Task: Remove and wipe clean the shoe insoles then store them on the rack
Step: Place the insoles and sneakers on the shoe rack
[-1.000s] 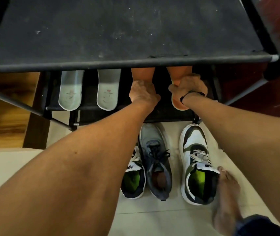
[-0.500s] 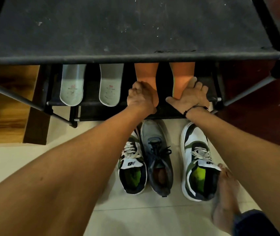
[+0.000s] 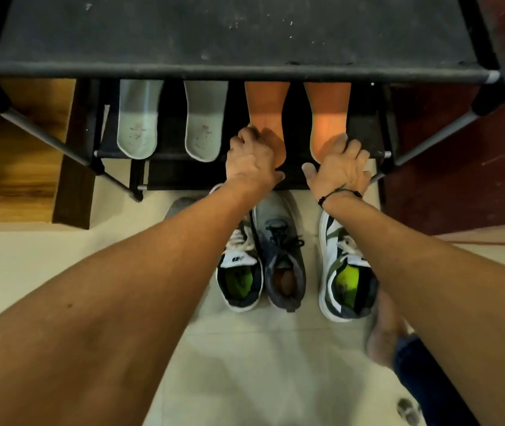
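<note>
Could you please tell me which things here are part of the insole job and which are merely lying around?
Part of the job: orange insoles, grey insoles, rack, green-lined sneakers, grey shoe, left hand, right hand.

Lying about: wooden board, bracelet.

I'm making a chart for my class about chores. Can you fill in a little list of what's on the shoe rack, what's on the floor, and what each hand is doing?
rack shelf: two grey insoles on the left, two orange insoles on the right
left hand: fingers curled on the heel of the left orange insole
right hand: fingers fairly straight, resting on the heel of the right orange insole
floor: two white-and-green sneakers with a grey sneaker between them
green insoles: in both white-and-green sneakers
</note>
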Motion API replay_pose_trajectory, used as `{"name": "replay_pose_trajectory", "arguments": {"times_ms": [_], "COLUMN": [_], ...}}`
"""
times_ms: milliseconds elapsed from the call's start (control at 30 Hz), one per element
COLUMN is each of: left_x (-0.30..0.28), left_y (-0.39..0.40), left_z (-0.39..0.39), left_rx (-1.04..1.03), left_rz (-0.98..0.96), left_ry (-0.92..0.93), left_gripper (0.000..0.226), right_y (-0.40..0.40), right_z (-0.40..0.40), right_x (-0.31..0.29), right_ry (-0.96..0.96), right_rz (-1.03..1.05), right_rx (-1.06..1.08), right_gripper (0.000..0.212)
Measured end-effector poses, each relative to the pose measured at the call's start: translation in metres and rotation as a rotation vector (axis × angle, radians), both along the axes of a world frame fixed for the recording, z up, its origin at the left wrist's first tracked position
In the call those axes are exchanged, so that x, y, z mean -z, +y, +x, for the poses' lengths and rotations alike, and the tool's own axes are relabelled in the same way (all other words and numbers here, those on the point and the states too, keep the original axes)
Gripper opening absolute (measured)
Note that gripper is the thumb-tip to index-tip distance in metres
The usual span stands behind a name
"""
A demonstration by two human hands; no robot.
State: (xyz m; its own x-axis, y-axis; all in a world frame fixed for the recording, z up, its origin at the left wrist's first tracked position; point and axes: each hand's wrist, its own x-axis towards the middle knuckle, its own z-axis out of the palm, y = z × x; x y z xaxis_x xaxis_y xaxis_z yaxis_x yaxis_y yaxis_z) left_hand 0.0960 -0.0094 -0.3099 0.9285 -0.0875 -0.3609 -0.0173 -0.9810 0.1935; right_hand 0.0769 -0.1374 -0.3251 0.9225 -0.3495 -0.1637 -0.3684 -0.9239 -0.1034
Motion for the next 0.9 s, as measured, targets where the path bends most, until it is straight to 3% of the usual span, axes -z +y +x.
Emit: {"name": "replay_pose_trajectory", "arguments": {"times_ms": [133, 333, 533, 633, 767, 900], "left_x": [-0.004, 0.01, 0.018, 0.033, 0.065, 0.098], "left_y": [0.014, 0.04, 0.04, 0.035, 0.031, 0.026], "left_z": [-0.072, -0.191, -0.219, -0.216, -0.212, -0.208], "left_rx": [-0.028, -0.027, -0.036, -0.012, 0.02, 0.1], "left_rz": [-0.04, -0.122, -0.154, -0.124, -0.073, 0.063], "left_ry": [0.096, 0.425, 0.477, 0.492, 0.528, 0.557], "left_gripper": [0.079, 0.062, 0.047, 0.053, 0.063, 0.071], "right_y": [0.023, 0.04, 0.006, -0.011, -0.028, -0.044], "right_z": [-0.06, -0.151, -0.188, -0.199, -0.209, -0.208], "right_x": [0.001, 0.002, 0.01, 0.024, 0.049, 0.08], "right_ry": [0.036, 0.34, 0.655, 0.74, 0.751, 0.784], "right_rz": [0.072, 0.113, 0.111, 0.066, 0.057, 0.069], "right_rx": [-0.044, 0.019, 0.021, 0.016, 0.055, -0.006], "right_gripper": [0.075, 0.058, 0.054, 0.051, 0.064, 0.057]}}
